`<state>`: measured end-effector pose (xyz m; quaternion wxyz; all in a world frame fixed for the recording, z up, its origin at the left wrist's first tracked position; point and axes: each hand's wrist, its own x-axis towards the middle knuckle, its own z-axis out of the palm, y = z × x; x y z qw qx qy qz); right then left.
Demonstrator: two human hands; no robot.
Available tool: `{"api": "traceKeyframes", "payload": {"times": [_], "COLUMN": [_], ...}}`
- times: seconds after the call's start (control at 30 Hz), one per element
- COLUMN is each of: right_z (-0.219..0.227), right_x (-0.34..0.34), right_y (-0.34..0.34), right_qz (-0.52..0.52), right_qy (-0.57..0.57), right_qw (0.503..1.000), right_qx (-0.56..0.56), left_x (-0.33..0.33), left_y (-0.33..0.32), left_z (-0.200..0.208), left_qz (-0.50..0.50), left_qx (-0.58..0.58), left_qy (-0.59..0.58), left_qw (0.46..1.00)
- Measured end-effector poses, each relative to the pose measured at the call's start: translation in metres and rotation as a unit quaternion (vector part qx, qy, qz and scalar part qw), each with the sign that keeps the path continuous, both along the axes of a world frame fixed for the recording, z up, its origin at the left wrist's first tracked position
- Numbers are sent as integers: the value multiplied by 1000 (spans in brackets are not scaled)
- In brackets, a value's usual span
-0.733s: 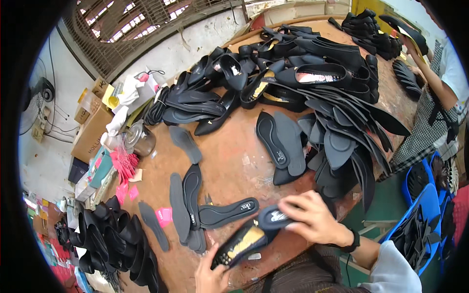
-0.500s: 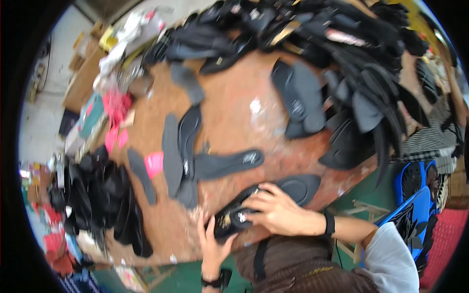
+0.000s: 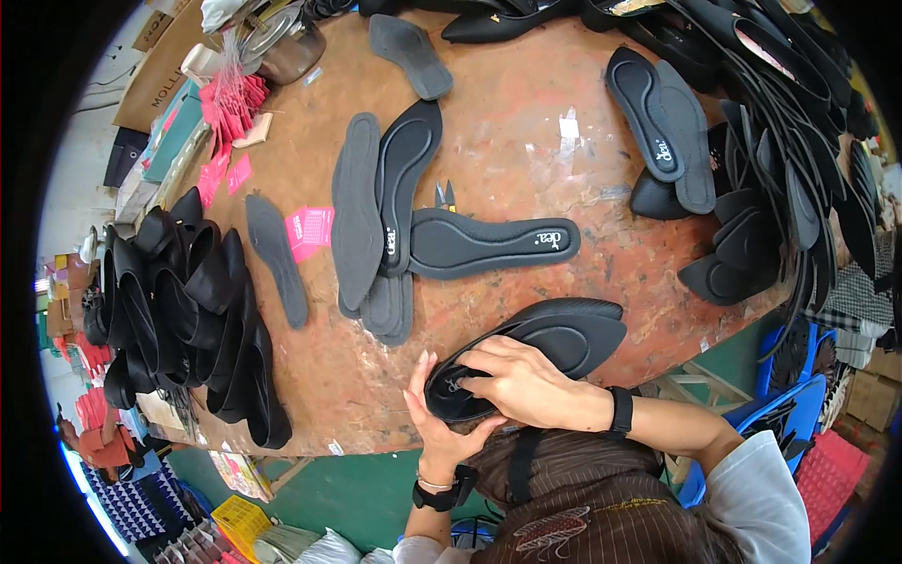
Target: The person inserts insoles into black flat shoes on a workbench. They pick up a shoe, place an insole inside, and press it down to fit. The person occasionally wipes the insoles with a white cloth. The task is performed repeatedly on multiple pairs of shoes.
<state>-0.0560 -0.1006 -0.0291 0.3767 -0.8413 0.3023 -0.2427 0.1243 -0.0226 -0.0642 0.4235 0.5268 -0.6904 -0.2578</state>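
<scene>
Close to me at the table's near edge lies a black pointed flat shoe, its heel end toward my left. My left hand cups the heel from outside, with thumb and fingers apart around it. My right hand reaches into the shoe, its bent fingers pressed on the heel part of a black insole. Past that hand, a pointed padded forepart with an oval ridge shows over the toe. Whether it is one piece with the insole under my fingers I cannot tell. The right palm hides the middle of the shoe.
Loose insoles lie beyond the shoe, beside snips and a pink card. Black shoes are heaped at the left. More insoles and shoe parts lie at the right. A blue chair stands beside the table.
My right fingers have moved deeper into the heel, and the gold-marked lining there no longer shows. My left hand has come round closer to the heel. The view has shifted and is sharper.
</scene>
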Motion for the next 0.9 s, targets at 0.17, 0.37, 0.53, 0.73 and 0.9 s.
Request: {"api": "traceKeyframes", "payload": {"times": [0.17, 0.37, 0.53, 0.73, 0.9], "right_z": [2, -12, -9, 11, 18], "right_x": [1, 5, 8, -15, -38], "right_y": [0, -4, -2, 17, -11], "right_qz": [26, 158, 171, 20, -214], "right_qy": [26, -26, 48, 179, 126], "right_qw": [999, 987, 984, 976, 955], "right_qx": [-4, -32, -30, -125, -160], "left_x": [3, 8, 6, 1, -41], "left_y": [-5, -15, -17, -14, 1], "left_z": [7, 10, 15, 16, 53], "left_qz": [-16, -38, -6, 39, 11], "left_qx": [66, 24, 74, 75, 123], "left_qy": [58, 65, 81, 84, -17], "left_qw": [996, 997, 994, 993, 992]}}
